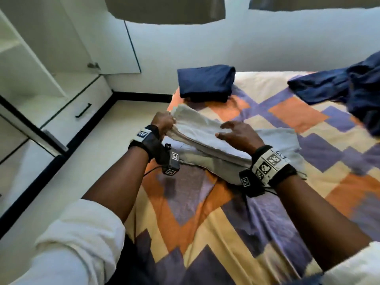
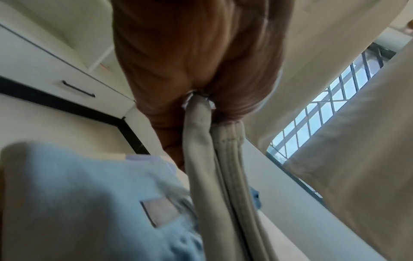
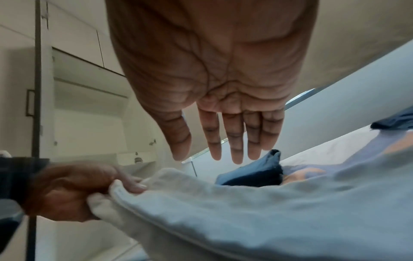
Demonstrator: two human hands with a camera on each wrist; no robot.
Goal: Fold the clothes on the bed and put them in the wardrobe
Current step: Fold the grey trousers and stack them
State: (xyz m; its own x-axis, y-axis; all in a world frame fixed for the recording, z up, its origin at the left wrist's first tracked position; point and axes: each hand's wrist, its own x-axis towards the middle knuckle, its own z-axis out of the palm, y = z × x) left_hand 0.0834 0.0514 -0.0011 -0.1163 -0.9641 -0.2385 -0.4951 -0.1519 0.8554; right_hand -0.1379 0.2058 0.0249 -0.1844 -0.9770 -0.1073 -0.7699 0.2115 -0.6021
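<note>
A pale grey garment [image 1: 207,136] lies partly folded near the bed's left edge. My left hand [image 1: 163,122] grips a bunched end of it [image 2: 198,127], lifted off the bed. My right hand [image 1: 236,134] hovers flat and open just above the garment [image 3: 245,211], fingers straight [image 3: 236,141], holding nothing. A folded navy garment [image 1: 205,83] sits at the bed's far left corner. A crumpled navy garment [image 1: 349,87] lies at the far right. The white wardrobe [image 1: 41,64] stands open to the left.
The bed carries an orange, purple and cream patterned cover [image 1: 205,223]. A wardrobe drawer with a black handle [image 1: 83,110] faces the narrow floor strip [image 1: 86,161] beside the bed. Curtains and a barred window [image 2: 317,120] are behind the bed.
</note>
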